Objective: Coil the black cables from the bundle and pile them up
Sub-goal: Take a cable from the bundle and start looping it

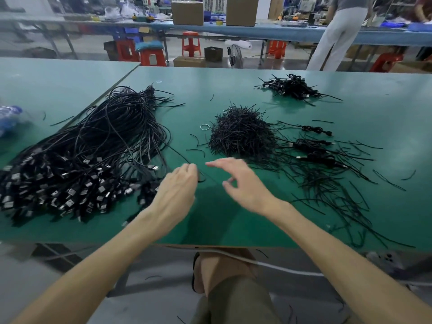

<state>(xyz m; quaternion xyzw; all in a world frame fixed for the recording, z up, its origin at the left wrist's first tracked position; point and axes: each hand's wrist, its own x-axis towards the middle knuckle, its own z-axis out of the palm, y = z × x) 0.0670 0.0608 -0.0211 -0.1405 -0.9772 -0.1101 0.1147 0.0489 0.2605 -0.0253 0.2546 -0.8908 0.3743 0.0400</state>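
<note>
Green workbench (233, 85), factory floor behind. Cable bundle (93, 148) lies left of both hands, plugs toward the near edge. Left hand (180, 185), the nearer, curls its fingers on a single cable (202, 180) drawn from the bundle. It slants down-right toward the right hand (240, 181), whose fingers are spread and seem to grip nothing. Finished coils (292, 88) sit far right.

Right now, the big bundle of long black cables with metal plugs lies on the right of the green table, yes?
No. The head view shows the big bundle of long black cables on the left of the green table, not the right.
</note>
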